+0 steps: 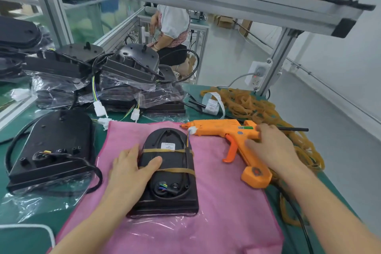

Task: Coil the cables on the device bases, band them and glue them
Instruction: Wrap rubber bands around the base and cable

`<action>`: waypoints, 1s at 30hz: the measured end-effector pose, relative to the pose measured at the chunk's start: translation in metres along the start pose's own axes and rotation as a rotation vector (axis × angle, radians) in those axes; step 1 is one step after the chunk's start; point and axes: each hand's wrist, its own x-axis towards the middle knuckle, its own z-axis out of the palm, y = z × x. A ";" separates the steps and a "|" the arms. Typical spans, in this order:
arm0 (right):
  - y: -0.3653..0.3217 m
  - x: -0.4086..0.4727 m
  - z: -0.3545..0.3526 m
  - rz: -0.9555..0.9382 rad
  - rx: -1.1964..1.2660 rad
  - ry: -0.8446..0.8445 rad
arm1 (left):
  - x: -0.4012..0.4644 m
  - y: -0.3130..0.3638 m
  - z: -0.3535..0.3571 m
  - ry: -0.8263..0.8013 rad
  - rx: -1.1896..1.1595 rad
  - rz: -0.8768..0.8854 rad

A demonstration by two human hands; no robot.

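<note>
Now your left hand [132,166] steadies the banded device base [168,173] while your right hand [272,146] reaches the glue gun [237,140].
Your left fingers lie relaxed along the base's side, thumb on top between two rubber bands [169,150]; your right fingers, loosely spread, touch the gun's handle without closing round it.

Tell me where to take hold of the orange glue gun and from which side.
Take the glue gun by its handle, which slants toward you below the trigger. It lies flat on its side, nozzle pointing left toward the base, so come from the right and above, where the right hand already hovers. The left hand rests on the base.
</note>
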 end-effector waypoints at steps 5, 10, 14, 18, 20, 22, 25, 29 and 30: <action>0.004 0.020 0.003 0.090 0.083 -0.425 | -0.001 0.001 0.007 -0.013 -0.340 -0.040; -0.007 0.030 0.007 0.176 0.235 -0.508 | 0.011 0.000 0.015 0.078 -0.392 -0.007; -0.004 0.034 0.008 0.304 0.642 -0.518 | 0.012 -0.005 0.015 0.086 -0.355 0.037; -0.001 0.023 0.002 0.283 0.916 -0.437 | 0.012 -0.008 0.014 0.064 -0.348 0.083; -0.001 0.013 -0.005 0.231 1.045 -0.399 | 0.013 -0.008 0.014 0.062 -0.364 0.076; -0.004 0.005 -0.014 0.163 1.211 -0.411 | 0.014 -0.009 0.015 0.070 -0.370 0.060; -0.012 0.003 -0.025 0.138 1.485 -0.489 | 0.014 -0.009 0.015 0.065 -0.377 0.042; -0.023 0.000 -0.033 0.139 1.713 -0.605 | 0.016 -0.007 0.014 0.044 -0.388 0.049; -0.024 0.000 -0.034 0.116 1.718 -0.631 | 0.016 -0.007 0.014 0.041 -0.386 0.057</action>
